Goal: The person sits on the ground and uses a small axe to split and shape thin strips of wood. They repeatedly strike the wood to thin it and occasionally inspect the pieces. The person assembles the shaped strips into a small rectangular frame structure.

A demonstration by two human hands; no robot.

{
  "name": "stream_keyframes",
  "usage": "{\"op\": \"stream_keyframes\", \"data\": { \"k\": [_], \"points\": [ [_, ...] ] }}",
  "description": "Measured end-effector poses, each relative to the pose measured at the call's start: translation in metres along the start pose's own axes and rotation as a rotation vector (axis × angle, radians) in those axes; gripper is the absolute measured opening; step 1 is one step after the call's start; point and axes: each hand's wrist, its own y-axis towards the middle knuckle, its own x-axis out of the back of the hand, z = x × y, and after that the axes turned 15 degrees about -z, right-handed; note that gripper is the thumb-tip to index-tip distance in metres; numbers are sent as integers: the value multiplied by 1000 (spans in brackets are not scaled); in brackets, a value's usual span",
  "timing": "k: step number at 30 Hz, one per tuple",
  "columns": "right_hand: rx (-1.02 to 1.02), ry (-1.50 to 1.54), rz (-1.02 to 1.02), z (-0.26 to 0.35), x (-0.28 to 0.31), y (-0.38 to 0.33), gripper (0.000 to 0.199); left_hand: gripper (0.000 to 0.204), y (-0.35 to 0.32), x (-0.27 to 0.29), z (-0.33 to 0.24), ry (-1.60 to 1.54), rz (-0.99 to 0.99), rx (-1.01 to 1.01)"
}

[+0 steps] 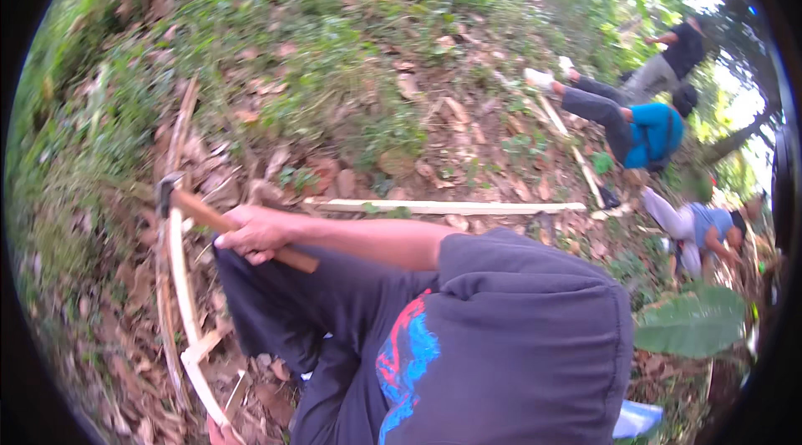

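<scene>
At the nine o'clock side of the view the dark metal hammer head (167, 192) sits against the top of a pale, peeled wooden strip (178, 278) that curves down toward seven o'clock over dry leaf litter (109, 311). From that head a brown wooden handle (205, 213) slants toward the centre, and one hand (257, 232) is wrapped round it about midway along, fingers (251, 246) curled tight about the shaft; whether it is the left or the right hand cannot be told, because the forearm crosses the body and the other hand is out of sight. The hammer looks top-heavy and rigid, with a smooth, dry handle, so a hold further from the head would probably give more swing, one nearer the head more control. The pale strip looks light, thin and springy, likely to flex or split if struck hard; it would best be steadied close to the struck spot. Right of centre the person's dark shirt (518, 336) with its red and blue print fills the lower frame. Beyond it, a second pale stick (443, 207) lies flat on the slope. Toward two and three o'clock, other people (652, 132) crouch among the weeds, well apart.
</scene>
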Motion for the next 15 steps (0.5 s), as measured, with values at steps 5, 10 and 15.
{"op": "stream_keyframes", "data": {
  "k": [5,10,15],
  "points": [
    [-7,-121,2,9,1,-26,25,49,-14,26,19,-68,78,115],
    [58,-306,-47,2,-34,-60,22,47,-17,32,10,-187,15,73],
    [6,-353,82,-5,-103,-113,19,44,-37,29,22,-190,-77,139]
  ]
}}
